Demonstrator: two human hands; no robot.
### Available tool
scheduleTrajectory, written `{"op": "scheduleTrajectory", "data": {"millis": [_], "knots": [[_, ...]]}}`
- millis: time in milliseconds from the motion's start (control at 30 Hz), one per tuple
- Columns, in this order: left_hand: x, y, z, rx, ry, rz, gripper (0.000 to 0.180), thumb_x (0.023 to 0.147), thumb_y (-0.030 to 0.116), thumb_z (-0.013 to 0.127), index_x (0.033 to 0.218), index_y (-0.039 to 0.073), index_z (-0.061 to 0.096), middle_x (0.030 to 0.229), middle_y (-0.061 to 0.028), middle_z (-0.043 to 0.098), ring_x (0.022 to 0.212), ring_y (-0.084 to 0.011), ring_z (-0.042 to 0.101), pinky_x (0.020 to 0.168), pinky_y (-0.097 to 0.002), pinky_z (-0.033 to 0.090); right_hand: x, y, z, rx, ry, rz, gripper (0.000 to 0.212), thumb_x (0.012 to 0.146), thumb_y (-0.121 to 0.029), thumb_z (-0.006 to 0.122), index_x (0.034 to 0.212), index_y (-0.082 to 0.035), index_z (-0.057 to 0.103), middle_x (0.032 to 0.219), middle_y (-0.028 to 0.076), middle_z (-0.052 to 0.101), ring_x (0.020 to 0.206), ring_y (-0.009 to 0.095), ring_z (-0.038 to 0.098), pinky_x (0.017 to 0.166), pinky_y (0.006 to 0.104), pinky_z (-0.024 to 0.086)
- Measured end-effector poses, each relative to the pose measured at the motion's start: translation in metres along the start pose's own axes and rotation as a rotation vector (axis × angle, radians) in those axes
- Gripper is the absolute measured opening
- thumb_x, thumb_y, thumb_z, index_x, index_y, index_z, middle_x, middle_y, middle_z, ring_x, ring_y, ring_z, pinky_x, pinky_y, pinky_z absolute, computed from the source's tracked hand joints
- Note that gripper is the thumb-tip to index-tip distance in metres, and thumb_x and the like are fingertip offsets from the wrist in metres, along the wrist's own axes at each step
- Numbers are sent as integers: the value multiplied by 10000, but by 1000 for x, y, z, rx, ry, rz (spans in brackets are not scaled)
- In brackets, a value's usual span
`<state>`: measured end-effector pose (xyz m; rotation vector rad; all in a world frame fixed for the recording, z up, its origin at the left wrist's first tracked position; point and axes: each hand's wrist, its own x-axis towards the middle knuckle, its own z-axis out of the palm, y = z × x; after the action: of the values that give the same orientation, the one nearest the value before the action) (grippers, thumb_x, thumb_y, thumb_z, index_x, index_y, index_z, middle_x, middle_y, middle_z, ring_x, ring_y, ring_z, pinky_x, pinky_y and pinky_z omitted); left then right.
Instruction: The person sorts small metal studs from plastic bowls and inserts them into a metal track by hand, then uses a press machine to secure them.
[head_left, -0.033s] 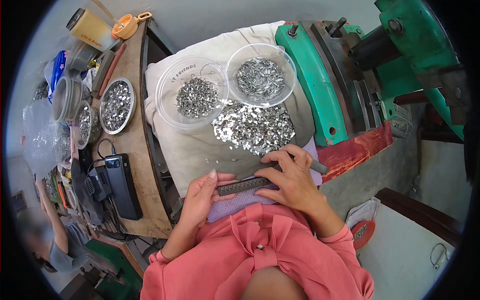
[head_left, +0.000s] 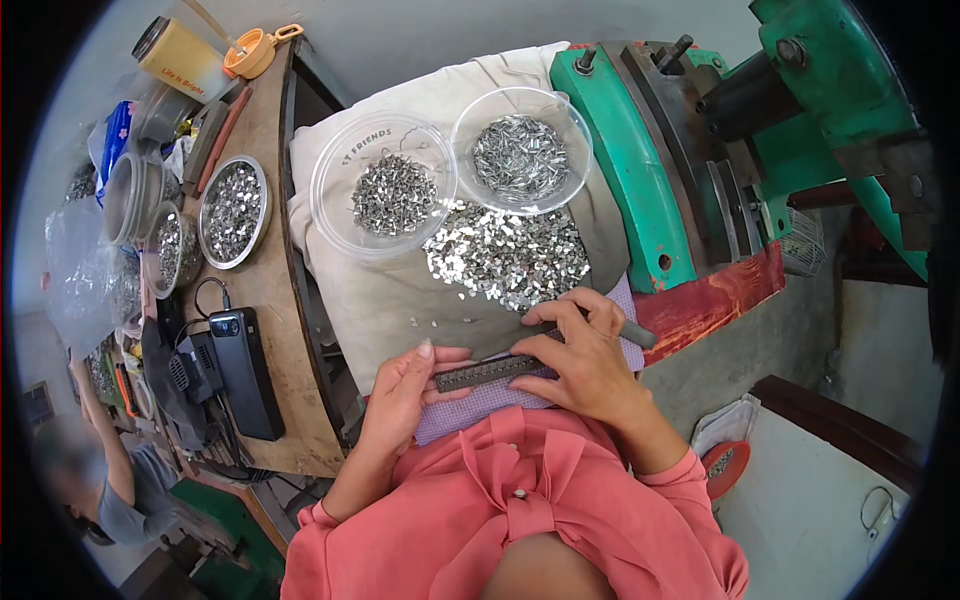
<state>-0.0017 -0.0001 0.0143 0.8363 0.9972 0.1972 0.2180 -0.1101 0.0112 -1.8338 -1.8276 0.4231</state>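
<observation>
A dark metal bar (head_left: pixel 478 374) with a row of small slots lies across a purple checked cloth (head_left: pixel 455 420) at my lap. My left hand (head_left: pixel 400 392) grips its left end, thumb above and fingers beneath. At the bar's right part, my right hand (head_left: pixel 590 365) has its thumb and a finger on either side of it, while another finger reaches toward the pile. A plain grey bar (head_left: pixel 638 334) sticks out past the right hand, its other part hidden. Just beyond lies a heap of small shiny metal pieces (head_left: pixel 515 255) on a beige cloth (head_left: pixel 370 300).
Behind the heap stand two clear tubs, one (head_left: pixel 328 215) with short metal bits, one (head_left: pixel 575 185) with thin pins. A green machine (head_left: pixel 630 170) rises at right. The left wooden table (head_left: pixel 285 350) carries a metal bowl (head_left: pixel 207 235) and a black power bank (head_left: pixel 247 375). Another person (head_left: pixel 125 475) is at lower left.
</observation>
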Motion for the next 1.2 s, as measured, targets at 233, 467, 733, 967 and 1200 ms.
{"op": "scheduleTrajectory", "data": {"millis": [233, 467, 733, 967, 1200], "knots": [[-2, 0, -1, -51, 24, 0, 598, 1085, 417, 377, 1173, -131, 599, 1078, -241, 692, 907, -273, 729, 819, -353, 622, 4, 3, 6, 56, 47, -26, 291, 663, -341, 843, 882, -190, 725, 1169, -63, 584, 1207, 260, 418, 964, 457, 273], [-9, 3, -26, -218, -253, -235, 523, 1075, 359, 454, 1272, -112, 569, 1033, -207, 704, 784, -202, 711, 708, -274, 600, 1, -6, -7, -16, 148, -131, 305, 634, -354, 864, 876, -209, 747, 1056, -42, 633, 1160, 303, 424, 987, 432, 267], [-17, 25, -26, -311, -276, -289, 391, 1027, 241, 574, 1241, -83, 620, 868, -118, 682, 642, -119, 599, 557, -209, 480, 23, -18, -26, -73, 146, -118, 442, 616, -411, 877, 999, -224, 761, 1133, -7, 611, 1181, 312, 385, 1011, 432, 277], [-18, 75, -43, -265, -108, 81, 431, 1002, 240, 609, 1289, -81, 601, 881, -106, 694, 606, -74, 528, 536, -190, 416, 24, -13, -32, -60, 284, -11, 560, 645, -421, 868, 1152, -221, 737, 1191, 8, 592, 1182, 300, 367, 1030, 427, 279], [20, 119, -30, 360, 295, 511, 342, 997, 178, 591, 1274, -9, 660, 847, -63, 679, 628, -94, 544, 559, -240, 406, 7, -6, -21, -32, 274, 46, 524, 656, -408, 870, 1127, -215, 746, 1171, 19, 599, 1175, 303, 374, 1036, 440, 289]]}}
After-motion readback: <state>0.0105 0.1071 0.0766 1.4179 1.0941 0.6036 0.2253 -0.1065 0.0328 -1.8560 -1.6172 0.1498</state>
